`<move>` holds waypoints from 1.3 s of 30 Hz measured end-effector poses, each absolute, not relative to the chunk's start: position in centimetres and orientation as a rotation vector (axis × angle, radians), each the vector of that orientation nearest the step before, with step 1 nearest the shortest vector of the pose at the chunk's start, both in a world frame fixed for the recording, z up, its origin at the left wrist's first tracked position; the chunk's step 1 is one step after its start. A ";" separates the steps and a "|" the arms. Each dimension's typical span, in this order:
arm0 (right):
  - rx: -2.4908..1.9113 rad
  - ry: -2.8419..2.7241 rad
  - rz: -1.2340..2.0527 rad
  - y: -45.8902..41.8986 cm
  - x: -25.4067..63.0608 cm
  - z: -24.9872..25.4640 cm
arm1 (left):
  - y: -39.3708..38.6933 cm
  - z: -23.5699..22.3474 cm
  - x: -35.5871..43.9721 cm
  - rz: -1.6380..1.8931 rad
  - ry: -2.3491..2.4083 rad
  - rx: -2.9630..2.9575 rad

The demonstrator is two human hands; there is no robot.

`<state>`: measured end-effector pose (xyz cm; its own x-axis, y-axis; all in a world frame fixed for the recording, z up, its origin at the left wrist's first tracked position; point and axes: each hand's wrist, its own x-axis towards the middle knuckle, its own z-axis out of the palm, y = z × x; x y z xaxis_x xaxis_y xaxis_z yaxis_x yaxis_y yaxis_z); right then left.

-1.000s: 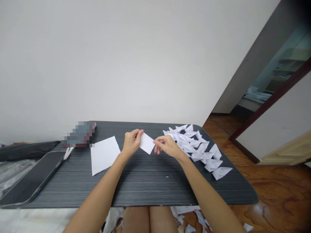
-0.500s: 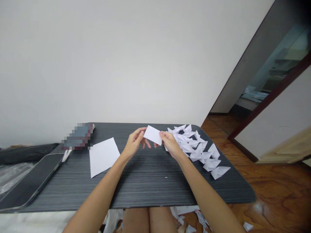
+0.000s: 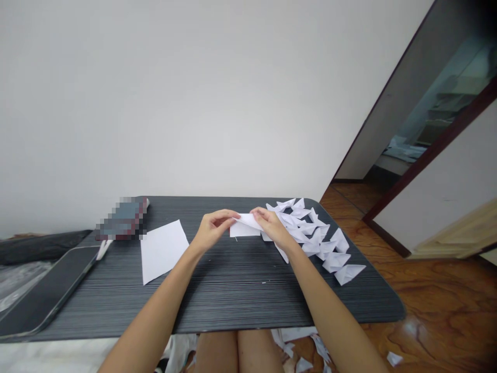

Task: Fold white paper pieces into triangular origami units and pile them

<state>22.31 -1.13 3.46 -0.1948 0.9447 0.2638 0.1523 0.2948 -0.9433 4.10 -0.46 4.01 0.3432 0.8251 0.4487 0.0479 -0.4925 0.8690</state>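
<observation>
Both my hands hold a small white paper slip (image 3: 244, 227) just above the dark striped table (image 3: 233, 290). My left hand (image 3: 213, 229) pinches its left end with fingers closed. My right hand (image 3: 272, 225) pinches its right end, folding the top edge over. The slip is bent along its length. Several folded white paper triangles (image 3: 314, 238) lie just right of my right hand.
A flat white sheet (image 3: 163, 249) lies left of my hands. A blurred-out object (image 3: 122, 217) sits at the table's back left, and a dark phone (image 3: 42, 290) lies off its left edge. Paper scraps (image 3: 303, 352) litter the wooden floor by my knees.
The slip was held flat by both hands and turned lengthwise; now its top edge is being folded down. The hands moved slightly closer to the table.
</observation>
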 end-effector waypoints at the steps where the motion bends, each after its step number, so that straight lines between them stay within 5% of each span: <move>1: -1.012 -1.607 0.979 -1.2 22.5 3.7 | -0.4 4.0 4.0 1.268 0.804 1.862; 11: -1.138 -1.777 0.246 -2.6 20.7 3.8 | -0.1 2.3 4.7 1.569 1.011 2.339; 23: -1.008 -1.838 0.353 -2.0 21.9 3.8 | -0.6 2.9 5.0 1.623 0.980 2.281; 30: -1.041 -1.559 0.726 -0.5 22.0 2.7 | -1.1 2.9 5.4 1.642 0.915 2.217; 39: -0.900 -1.505 0.654 -0.6 22.1 3.0 | -1.4 2.8 5.7 1.433 0.937 1.845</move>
<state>22.10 -0.63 2.97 0.0035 0.8349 0.5505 0.1675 0.5422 -0.8234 5.66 -1.42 2.81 0.1618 0.8274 0.5379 0.1612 -0.5599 0.8127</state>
